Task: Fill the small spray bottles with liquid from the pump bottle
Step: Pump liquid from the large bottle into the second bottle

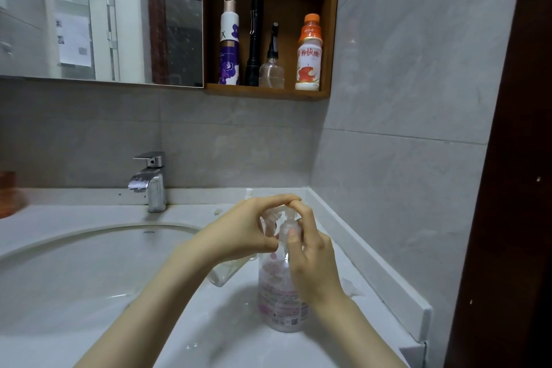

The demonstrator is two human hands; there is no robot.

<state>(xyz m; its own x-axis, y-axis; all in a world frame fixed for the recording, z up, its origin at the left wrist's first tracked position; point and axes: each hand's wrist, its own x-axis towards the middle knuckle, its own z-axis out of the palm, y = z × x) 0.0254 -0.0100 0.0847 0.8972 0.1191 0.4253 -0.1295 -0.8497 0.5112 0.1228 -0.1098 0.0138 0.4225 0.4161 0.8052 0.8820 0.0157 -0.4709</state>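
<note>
Pump bottle (280,302) stands upright on the counter (209,337), R of the basin (89,263), close to the front edge. My right hand (313,260) is on its top: forefinger hooked over the pump head, thumb pressed on the clear neck below, so it's pinching the pump.

Left hand (239,230) comes in from the other side, fingers curled round a small spray bottle (224,273). It's clear and tilted, base down-left under my wrist, ribbed neck up by the pump spout. Left forefinger arches over & meets the right one above the pump. Can't tell if the spout sits in the neck, my own fingers cover that spot. Liquid level in the small one: can't tell either.

Around it: just behind my left knuckles a small white top (249,193) pokes up, the rest hidden by the hand. A bit of clear plastic (352,288) lies on the counter R of my right wrist. Chrome tap (150,179) is at the back of the basin, well apart from the bottles.

Up on the wall there's a wooden shelf (268,92) w/ four things in a row: purple-white bottle (229,45), black torch (254,42), clear bottle w/ black nozzle (271,69), orange-capped drink bottle (309,54). Mirror (89,9) is L of it. An orange-brown thing (7,194) is at the far L edge, cut off.
</note>
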